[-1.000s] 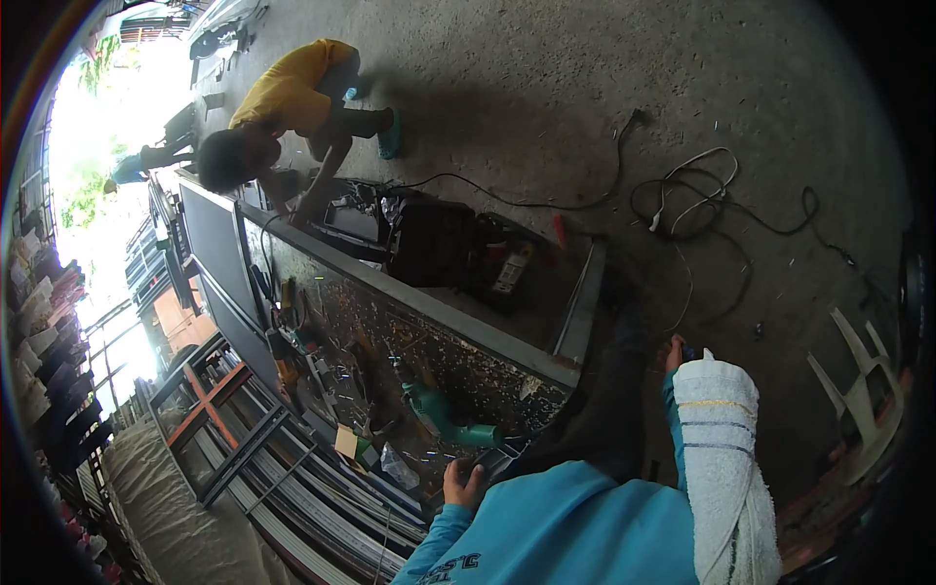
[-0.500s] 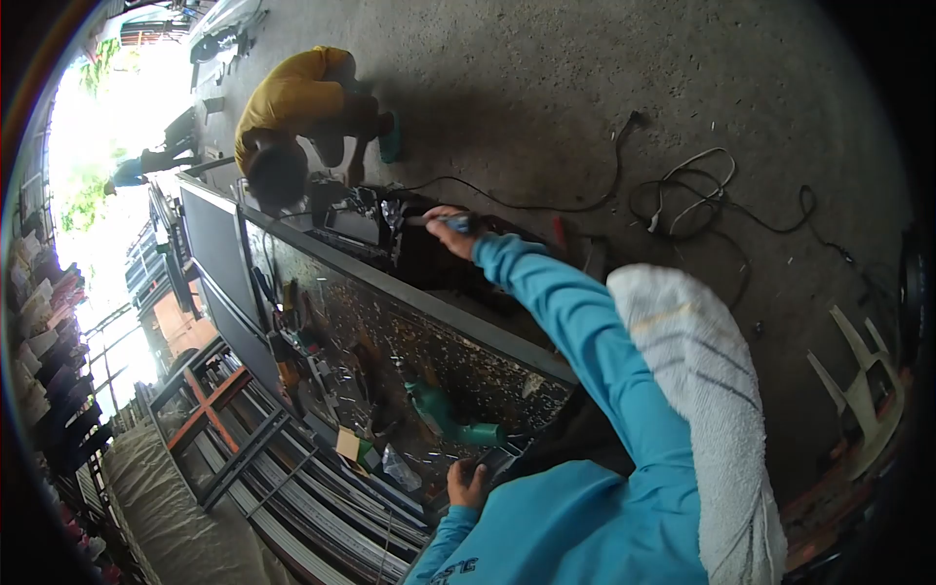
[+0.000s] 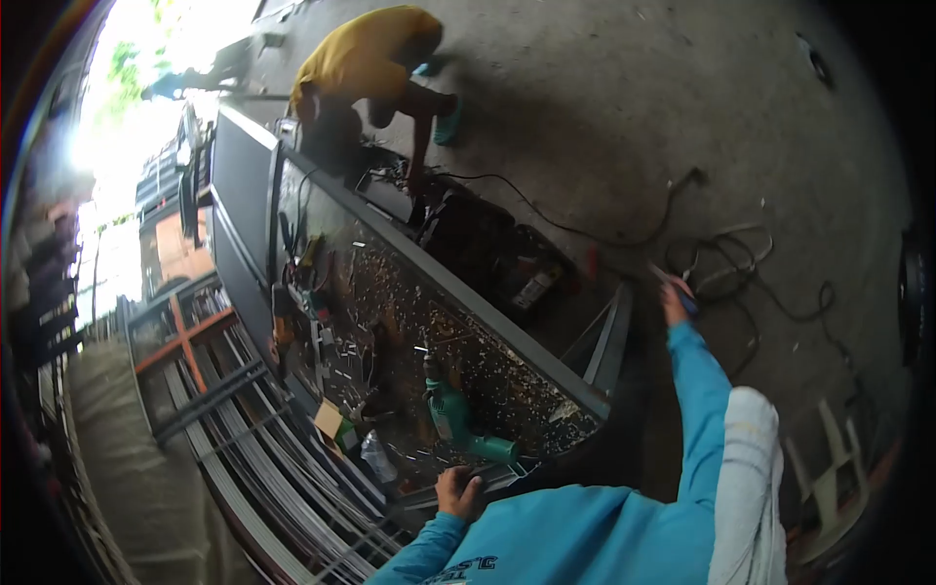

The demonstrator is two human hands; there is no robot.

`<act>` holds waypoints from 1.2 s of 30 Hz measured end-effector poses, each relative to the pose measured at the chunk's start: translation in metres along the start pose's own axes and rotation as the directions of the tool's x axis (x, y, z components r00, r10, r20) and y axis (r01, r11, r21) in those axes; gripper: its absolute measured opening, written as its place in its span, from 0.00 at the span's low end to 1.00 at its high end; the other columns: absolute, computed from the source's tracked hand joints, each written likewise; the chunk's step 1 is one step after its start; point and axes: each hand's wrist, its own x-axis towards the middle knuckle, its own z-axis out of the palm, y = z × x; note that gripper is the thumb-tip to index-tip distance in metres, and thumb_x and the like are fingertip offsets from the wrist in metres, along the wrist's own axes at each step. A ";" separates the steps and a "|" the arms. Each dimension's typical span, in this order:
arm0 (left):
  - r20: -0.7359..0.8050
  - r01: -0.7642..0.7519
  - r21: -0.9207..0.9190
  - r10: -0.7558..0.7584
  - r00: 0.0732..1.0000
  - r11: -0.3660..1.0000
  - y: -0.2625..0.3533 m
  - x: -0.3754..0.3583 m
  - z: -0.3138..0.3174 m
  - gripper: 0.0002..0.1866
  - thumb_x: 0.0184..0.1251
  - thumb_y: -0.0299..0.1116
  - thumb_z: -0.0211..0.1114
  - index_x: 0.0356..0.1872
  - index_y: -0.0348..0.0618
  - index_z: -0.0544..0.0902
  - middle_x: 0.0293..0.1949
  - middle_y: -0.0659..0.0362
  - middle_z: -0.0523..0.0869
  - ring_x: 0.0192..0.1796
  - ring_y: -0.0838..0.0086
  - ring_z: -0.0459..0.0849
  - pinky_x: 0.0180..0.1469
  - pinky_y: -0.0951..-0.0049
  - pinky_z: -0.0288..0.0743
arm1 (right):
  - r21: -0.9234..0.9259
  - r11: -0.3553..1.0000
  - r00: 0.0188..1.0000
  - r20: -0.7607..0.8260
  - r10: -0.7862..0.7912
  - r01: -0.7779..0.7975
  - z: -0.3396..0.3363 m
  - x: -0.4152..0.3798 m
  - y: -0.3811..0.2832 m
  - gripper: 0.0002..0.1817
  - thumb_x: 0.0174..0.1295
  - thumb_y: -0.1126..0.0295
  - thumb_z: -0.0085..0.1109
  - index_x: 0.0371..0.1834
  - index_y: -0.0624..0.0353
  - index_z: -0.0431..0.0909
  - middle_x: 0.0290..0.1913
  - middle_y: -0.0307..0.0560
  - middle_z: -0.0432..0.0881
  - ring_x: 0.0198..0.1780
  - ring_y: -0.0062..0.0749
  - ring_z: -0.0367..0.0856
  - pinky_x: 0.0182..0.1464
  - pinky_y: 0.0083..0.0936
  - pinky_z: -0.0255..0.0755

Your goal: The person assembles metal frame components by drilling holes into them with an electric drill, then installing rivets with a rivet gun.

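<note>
Gripping a tool (image 3: 690, 300) in my right hand (image 3: 675, 308), fingers closed round it, out over the floor (image 3: 585, 88) beyond the bench (image 3: 395, 292). My left hand (image 3: 456, 494) rests at the bench edge, near the drill (image 3: 448, 417), fingers half curled; can't tell if they grip anything.

Grey concrete flr (image 3: 585, 107), pale chair (image 3: 840, 495) low R; v. bright daylight (image 3: 117, 117) top L.
</note>
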 end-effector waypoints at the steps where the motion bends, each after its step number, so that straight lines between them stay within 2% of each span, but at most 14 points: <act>1: 0.033 -0.007 0.029 0.006 0.999 1.000 -0.003 0.002 -0.001 0.19 0.60 0.45 0.68 0.46 0.43 0.81 0.44 0.52 0.82 0.51 0.55 0.77 0.57 0.57 0.66 | 0.027 0.999 0.993 -0.116 0.020 -0.017 -0.067 0.008 0.026 0.14 0.63 0.66 0.62 0.51 0.55 0.81 0.37 0.38 0.82 0.34 0.21 0.77 0.34 0.21 0.73; 3: 0.037 0.007 0.030 -0.008 0.999 1.000 -0.002 0.007 0.002 0.20 0.60 0.46 0.68 0.46 0.43 0.81 0.45 0.52 0.82 0.52 0.55 0.77 0.57 0.57 0.66 | -0.097 0.993 0.955 -0.296 0.031 -0.063 -0.192 0.002 0.057 0.13 0.64 0.65 0.60 0.51 0.52 0.79 0.31 0.34 0.78 0.26 0.17 0.72 0.25 0.20 0.68; 4: 0.062 0.015 0.048 -0.018 0.998 0.999 -0.003 0.003 -0.004 0.20 0.60 0.46 0.68 0.47 0.43 0.81 0.45 0.52 0.82 0.52 0.54 0.77 0.57 0.57 0.65 | -0.159 0.954 0.918 -0.351 0.186 -0.254 -0.234 -0.020 0.042 0.12 0.69 0.60 0.56 0.53 0.44 0.78 0.27 0.31 0.72 0.23 0.19 0.70 0.23 0.18 0.64; 5: 0.067 0.016 0.063 -0.020 0.998 0.998 -0.005 0.004 -0.004 0.20 0.60 0.46 0.69 0.47 0.43 0.81 0.46 0.51 0.82 0.52 0.55 0.77 0.57 0.57 0.65 | -0.082 0.970 0.906 -0.383 0.180 -0.228 -0.306 -0.021 0.089 0.12 0.63 0.62 0.61 0.49 0.45 0.78 0.28 0.33 0.74 0.23 0.19 0.69 0.20 0.23 0.64; 6: 0.064 0.019 0.061 -0.023 0.998 0.998 -0.002 0.004 -0.005 0.21 0.60 0.47 0.69 0.47 0.43 0.81 0.46 0.51 0.82 0.52 0.55 0.77 0.57 0.57 0.65 | 0.008 0.932 0.824 -0.463 0.326 -0.364 -0.340 -0.041 0.090 0.11 0.63 0.59 0.61 0.47 0.40 0.78 0.27 0.32 0.72 0.22 0.20 0.68 0.20 0.24 0.63; 9: 0.078 0.006 0.069 -0.011 0.997 0.998 0.000 0.004 -0.006 0.20 0.61 0.46 0.69 0.47 0.43 0.81 0.46 0.51 0.82 0.52 0.54 0.77 0.58 0.58 0.66 | 0.087 0.858 0.704 -0.533 0.469 -0.506 -0.341 -0.103 0.077 0.12 0.64 0.58 0.60 0.50 0.40 0.77 0.29 0.32 0.73 0.24 0.20 0.69 0.22 0.24 0.64; 12: 0.068 0.004 0.043 -0.007 0.998 0.999 -0.007 0.004 -0.003 0.20 0.60 0.46 0.70 0.47 0.44 0.81 0.45 0.52 0.83 0.52 0.55 0.77 0.57 0.58 0.66 | 0.131 0.845 0.695 -0.510 0.506 -0.519 -0.300 -0.135 0.073 0.14 0.65 0.57 0.59 0.52 0.40 0.76 0.31 0.33 0.74 0.26 0.20 0.70 0.24 0.23 0.66; 17: -0.011 -0.015 0.043 0.015 1.000 0.999 -0.014 -0.002 0.003 0.21 0.59 0.49 0.70 0.46 0.47 0.82 0.44 0.55 0.84 0.53 0.57 0.78 0.57 0.58 0.65 | 0.130 0.898 0.829 -0.349 0.438 -0.420 -0.195 -0.118 0.050 0.16 0.66 0.55 0.58 0.55 0.40 0.74 0.35 0.33 0.76 0.29 0.19 0.72 0.27 0.22 0.67; 22: -0.106 -0.062 0.014 0.064 0.992 0.998 -0.017 -0.006 0.011 0.22 0.60 0.53 0.68 0.45 0.48 0.83 0.44 0.57 0.83 0.53 0.59 0.78 0.58 0.58 0.64 | 0.003 1.000 0.995 -0.097 0.021 -0.021 -0.073 -0.073 -0.064 0.18 0.68 0.54 0.56 0.59 0.41 0.72 0.39 0.34 0.78 0.32 0.18 0.73 0.30 0.22 0.69; 23: -0.129 -0.065 0.006 0.065 0.989 0.998 -0.016 -0.006 0.014 0.22 0.60 0.53 0.68 0.45 0.48 0.83 0.45 0.57 0.83 0.53 0.59 0.77 0.58 0.58 0.64 | -0.046 0.997 0.998 -0.011 -0.058 0.058 -0.035 -0.092 -0.127 0.21 0.70 0.53 0.54 0.61 0.48 0.71 0.42 0.36 0.79 0.37 0.18 0.74 0.39 0.19 0.71; 26: -0.215 -0.100 -0.016 0.095 0.972 0.995 -0.017 -0.010 0.016 0.22 0.59 0.53 0.69 0.44 0.48 0.83 0.44 0.57 0.83 0.53 0.58 0.78 0.57 0.58 0.65 | -0.030 0.944 0.929 0.196 -0.315 0.327 0.044 -0.131 -0.256 0.21 0.72 0.54 0.52 0.62 0.53 0.72 0.44 0.38 0.81 0.39 0.20 0.78 0.42 0.18 0.74; 30: -0.407 -0.211 -0.127 0.143 0.902 0.969 -0.023 -0.014 0.018 0.20 0.56 0.49 0.72 0.42 0.45 0.82 0.42 0.54 0.82 0.50 0.55 0.78 0.54 0.57 0.69 | -0.115 0.806 0.775 0.381 -0.504 0.581 0.132 -0.223 -0.378 0.22 0.74 0.54 0.46 0.61 0.58 0.73 0.49 0.45 0.83 0.45 0.24 0.80 0.53 0.23 0.74; 32: -0.555 -0.313 -0.138 0.188 0.810 0.940 -0.034 -0.020 0.013 0.19 0.54 0.43 0.74 0.41 0.44 0.81 0.43 0.52 0.82 0.50 0.52 0.77 0.53 0.55 0.70 | -0.049 0.747 0.672 0.478 -0.566 0.663 0.169 -0.264 -0.399 0.22 0.74 0.55 0.46 0.59 0.60 0.73 0.48 0.47 0.82 0.45 0.27 0.80 0.53 0.24 0.74; 36: -0.623 -0.320 -0.123 0.178 0.762 0.939 -0.103 -0.045 -0.006 0.17 0.51 0.41 0.73 0.38 0.45 0.79 0.43 0.53 0.80 0.50 0.53 0.76 0.53 0.55 0.68 | 0.120 0.665 0.414 0.697 -0.585 0.737 0.249 -0.378 -0.384 0.23 0.75 0.57 0.41 0.60 0.64 0.73 0.49 0.55 0.83 0.45 0.31 0.82 0.50 0.27 0.76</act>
